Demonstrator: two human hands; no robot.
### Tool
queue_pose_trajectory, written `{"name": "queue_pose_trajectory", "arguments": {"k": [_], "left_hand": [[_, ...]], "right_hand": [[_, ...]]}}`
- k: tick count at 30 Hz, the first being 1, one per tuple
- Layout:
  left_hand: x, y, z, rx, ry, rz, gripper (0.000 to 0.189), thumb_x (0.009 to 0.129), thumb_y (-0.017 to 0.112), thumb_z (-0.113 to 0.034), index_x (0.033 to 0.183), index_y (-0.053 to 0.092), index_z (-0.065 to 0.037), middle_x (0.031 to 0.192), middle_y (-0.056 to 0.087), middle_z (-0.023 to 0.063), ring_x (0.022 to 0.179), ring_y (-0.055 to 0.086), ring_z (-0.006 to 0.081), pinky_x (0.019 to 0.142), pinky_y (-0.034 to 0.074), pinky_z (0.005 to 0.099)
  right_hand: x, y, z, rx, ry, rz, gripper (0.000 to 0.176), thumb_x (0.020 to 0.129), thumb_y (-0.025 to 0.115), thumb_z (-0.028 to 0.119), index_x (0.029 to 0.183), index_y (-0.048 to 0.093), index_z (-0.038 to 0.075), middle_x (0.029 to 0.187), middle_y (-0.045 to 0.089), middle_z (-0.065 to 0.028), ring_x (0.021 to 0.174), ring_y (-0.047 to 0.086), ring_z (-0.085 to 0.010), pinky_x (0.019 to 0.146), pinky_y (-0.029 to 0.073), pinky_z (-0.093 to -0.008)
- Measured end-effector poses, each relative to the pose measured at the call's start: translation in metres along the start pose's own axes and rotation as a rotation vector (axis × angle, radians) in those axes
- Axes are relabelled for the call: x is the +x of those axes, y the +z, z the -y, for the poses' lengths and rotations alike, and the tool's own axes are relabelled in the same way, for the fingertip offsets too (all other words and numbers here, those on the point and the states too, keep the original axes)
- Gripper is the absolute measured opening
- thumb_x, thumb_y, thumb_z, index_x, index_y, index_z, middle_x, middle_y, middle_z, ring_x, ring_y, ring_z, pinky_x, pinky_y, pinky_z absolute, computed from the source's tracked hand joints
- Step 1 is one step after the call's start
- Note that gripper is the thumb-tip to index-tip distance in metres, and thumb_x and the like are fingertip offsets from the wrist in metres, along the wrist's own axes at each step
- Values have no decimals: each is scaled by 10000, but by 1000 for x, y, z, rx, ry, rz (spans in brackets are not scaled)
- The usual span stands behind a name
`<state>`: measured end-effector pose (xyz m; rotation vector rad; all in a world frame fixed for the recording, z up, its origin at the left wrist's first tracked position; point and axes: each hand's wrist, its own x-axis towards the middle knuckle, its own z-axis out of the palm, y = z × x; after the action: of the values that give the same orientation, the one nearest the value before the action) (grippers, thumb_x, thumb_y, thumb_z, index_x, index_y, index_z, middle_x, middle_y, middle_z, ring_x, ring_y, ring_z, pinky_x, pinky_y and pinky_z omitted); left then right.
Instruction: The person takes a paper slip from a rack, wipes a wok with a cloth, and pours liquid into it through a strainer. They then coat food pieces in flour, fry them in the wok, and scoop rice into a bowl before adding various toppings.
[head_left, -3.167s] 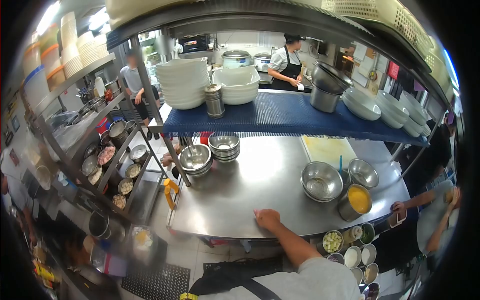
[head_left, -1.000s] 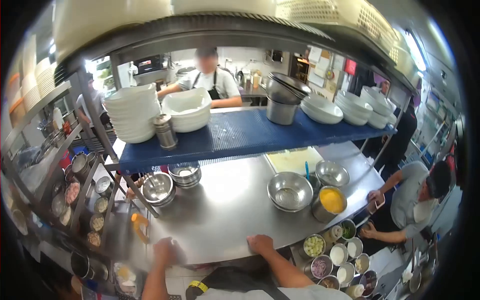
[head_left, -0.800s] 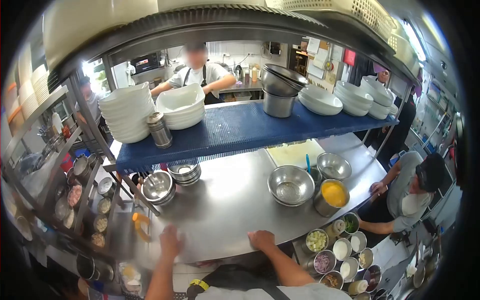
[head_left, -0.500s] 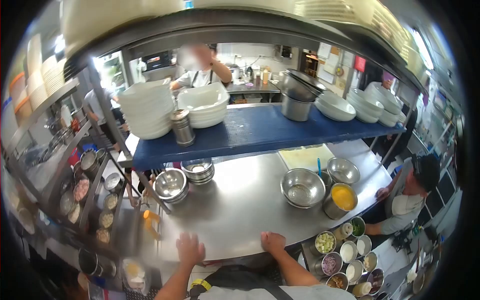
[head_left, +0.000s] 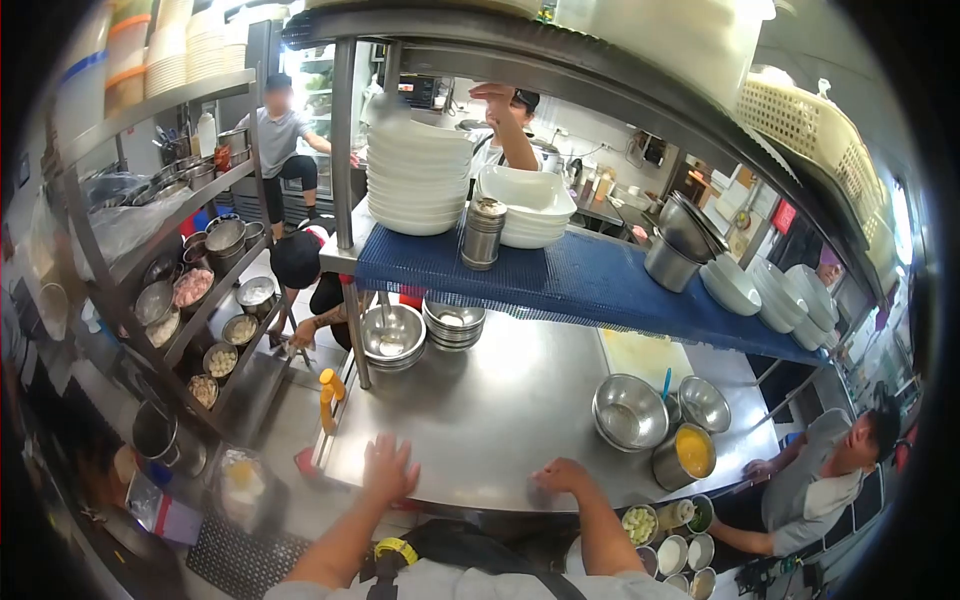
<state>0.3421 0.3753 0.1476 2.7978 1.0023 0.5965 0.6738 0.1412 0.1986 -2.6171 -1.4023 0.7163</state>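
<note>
My left hand (head_left: pixel 390 469) lies spread at the front edge of the steel table (head_left: pixel 480 420), fingers apart and holding nothing. Further right along that edge rests my right hand (head_left: pixel 562 477), its fingers curled in and nothing visible in it. Nearest to the right hand are a steel bowl (head_left: pixel 630 411) and a steel pot of yellow liquid (head_left: pixel 692 452). Beyond my left hand stand stacked steel bowls (head_left: pixel 392 334). An orange-yellow handle-like object (head_left: pixel 328 400) is at the table's left edge.
A blue-matted shelf (head_left: pixel 560 275) over the table carries white dishes (head_left: pixel 418 180) and a steel shaker (head_left: pixel 484 235). Ingredient containers (head_left: pixel 640 523) stand at front right, beside a co-worker (head_left: pixel 820 480). Another person (head_left: pixel 310 280) bends down at left, near a rack (head_left: pixel 180 225).
The view has swung left, showing more of the left rack and the people there. Both hands stay at the table edge; the left fingers look more spread.
</note>
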Motion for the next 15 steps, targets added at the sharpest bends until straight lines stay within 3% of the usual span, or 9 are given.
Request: {"name": "queue_pose_trajectory", "arguments": {"k": [1, 4, 7, 10, 15], "left_hand": [[1, -1, -1, -10, -16, 24, 583, 850, 634, -412, 1340, 557, -104, 1419, 458, 232, 1360, 391, 414, 1131, 255, 529], [2, -2, -5, 7, -27, 27, 588, 854, 627, -414, 1350, 552, -108, 1430, 451, 228, 1363, 390, 408, 1132, 253, 526], [1, 0, -4, 43, 29, -32, 550, 865, 616, -409, 1303, 574, -80, 1364, 480, 234, 1311, 423, 411, 1063, 335, 560], [3, -6, -10, 53, 41, -3, 553, 857, 621, -406, 1298, 574, -77, 1381, 471, 237, 1313, 425, 417, 1063, 335, 558], [1, 6, -9, 63, 42, -35, 559, 834, 642, -387, 1295, 568, -80, 1401, 458, 241, 1292, 440, 441, 1047, 343, 559]], "right_hand": [[4, -7, -4, -47, -30, -58, 480, 887, 571, 516, 895, 746, 69, 811, 705, -199, 865, 688, -361, 813, 528, -432], [-2, -44, 15, 168, 41, -375, 498, 904, 580, 487, 1127, 701, 59, 1043, 695, -237, 1027, 650, -385, 927, 480, -463], [-3, -20, 20, -70, -15, -1015, 646, 936, 540, 491, 1406, 500, 49, 1376, 514, -292, 1283, 488, -433, 1085, 332, -549], [6, 54, -4, -243, 82, -706, 757, 956, 504, 495, 1533, 284, 57, 1550, 268, -300, 1441, 242, -467, 1149, 155, -628], [-2, 84, -10, -60, 110, -552, 715, 954, 485, 509, 1507, 362, 74, 1565, 261, -271, 1481, 166, -415, 1168, 114, -615]]}}
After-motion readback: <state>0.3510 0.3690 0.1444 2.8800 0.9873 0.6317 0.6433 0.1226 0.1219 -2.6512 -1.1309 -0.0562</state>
